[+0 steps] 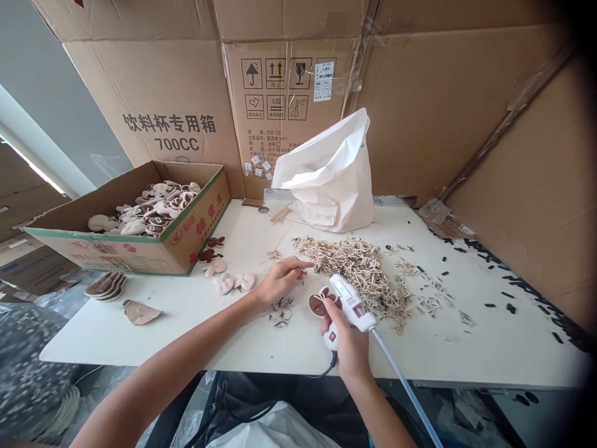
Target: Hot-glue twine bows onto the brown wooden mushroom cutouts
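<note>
My right hand (347,339) is closed around a white hot glue gun (352,305), a clear glue stick trailing from its back toward me. Its nozzle points at a small brown bear-shaped piece (319,303) lying on the white table (186,323). My left hand (280,280) rests on the table just left of that piece, index finger stretched toward a heap of small tan bows (359,267); its other fingers are curled and I see nothing in them.
An open cardboard box (140,249) of brown and cream pieces stands at the left. Loose pieces (228,281) and a small stack (106,286) lie near it. A white bag (331,177) stands at the back. Cardboard walls surround the table; black bits (508,305) litter the right side.
</note>
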A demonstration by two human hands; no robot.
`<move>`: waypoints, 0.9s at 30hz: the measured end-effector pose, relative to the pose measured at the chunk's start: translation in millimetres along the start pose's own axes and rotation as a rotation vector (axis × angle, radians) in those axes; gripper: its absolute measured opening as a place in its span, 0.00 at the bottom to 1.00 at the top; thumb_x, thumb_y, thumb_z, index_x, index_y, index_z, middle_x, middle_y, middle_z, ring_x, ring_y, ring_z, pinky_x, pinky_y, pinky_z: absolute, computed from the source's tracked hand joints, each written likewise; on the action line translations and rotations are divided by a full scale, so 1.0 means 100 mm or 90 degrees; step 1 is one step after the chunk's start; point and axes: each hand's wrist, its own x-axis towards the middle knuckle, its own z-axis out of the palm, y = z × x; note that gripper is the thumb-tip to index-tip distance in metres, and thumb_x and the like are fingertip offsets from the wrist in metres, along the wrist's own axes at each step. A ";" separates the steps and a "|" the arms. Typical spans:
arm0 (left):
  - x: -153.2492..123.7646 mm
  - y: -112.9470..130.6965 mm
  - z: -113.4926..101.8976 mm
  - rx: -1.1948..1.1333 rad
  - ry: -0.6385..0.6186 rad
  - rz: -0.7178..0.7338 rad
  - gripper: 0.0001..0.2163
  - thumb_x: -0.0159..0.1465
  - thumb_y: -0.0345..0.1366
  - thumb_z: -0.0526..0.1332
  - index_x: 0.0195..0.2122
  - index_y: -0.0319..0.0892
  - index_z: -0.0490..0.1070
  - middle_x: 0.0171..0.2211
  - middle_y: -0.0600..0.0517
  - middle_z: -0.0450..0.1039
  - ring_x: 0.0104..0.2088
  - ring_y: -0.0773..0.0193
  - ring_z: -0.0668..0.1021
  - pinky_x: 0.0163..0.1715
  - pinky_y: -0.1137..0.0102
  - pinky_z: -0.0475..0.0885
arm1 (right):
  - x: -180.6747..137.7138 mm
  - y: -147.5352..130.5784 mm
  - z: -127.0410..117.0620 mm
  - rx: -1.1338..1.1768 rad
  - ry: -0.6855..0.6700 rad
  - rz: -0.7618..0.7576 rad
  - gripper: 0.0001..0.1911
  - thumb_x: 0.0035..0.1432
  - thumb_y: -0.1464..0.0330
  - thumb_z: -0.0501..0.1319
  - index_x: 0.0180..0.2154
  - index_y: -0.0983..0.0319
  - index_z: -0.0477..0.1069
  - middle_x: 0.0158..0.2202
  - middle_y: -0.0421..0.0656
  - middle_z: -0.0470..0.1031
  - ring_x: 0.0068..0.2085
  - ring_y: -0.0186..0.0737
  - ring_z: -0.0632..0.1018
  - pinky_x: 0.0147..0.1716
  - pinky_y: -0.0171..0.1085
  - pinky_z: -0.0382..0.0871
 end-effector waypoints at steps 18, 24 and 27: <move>0.00 -0.02 0.04 -0.204 0.020 -0.088 0.18 0.60 0.47 0.74 0.39 0.34 0.78 0.32 0.44 0.83 0.34 0.59 0.85 0.38 0.66 0.81 | 0.01 0.01 0.00 0.006 0.004 -0.001 0.22 0.50 0.53 0.77 0.33 0.60 0.73 0.17 0.35 0.69 0.18 0.32 0.66 0.18 0.30 0.60; 0.00 0.01 0.03 -0.211 0.024 -0.084 0.19 0.59 0.46 0.75 0.36 0.34 0.76 0.31 0.46 0.81 0.29 0.64 0.83 0.33 0.70 0.80 | 0.01 0.01 -0.02 0.005 -0.006 0.007 0.22 0.50 0.53 0.77 0.35 0.61 0.74 0.17 0.35 0.70 0.19 0.31 0.66 0.17 0.29 0.58; 0.00 0.00 0.04 -0.224 0.018 -0.057 0.17 0.59 0.45 0.76 0.35 0.35 0.76 0.30 0.47 0.80 0.29 0.65 0.82 0.31 0.71 0.79 | 0.02 0.02 -0.02 0.012 -0.006 0.004 0.22 0.51 0.53 0.77 0.36 0.61 0.74 0.17 0.36 0.70 0.19 0.32 0.67 0.18 0.30 0.59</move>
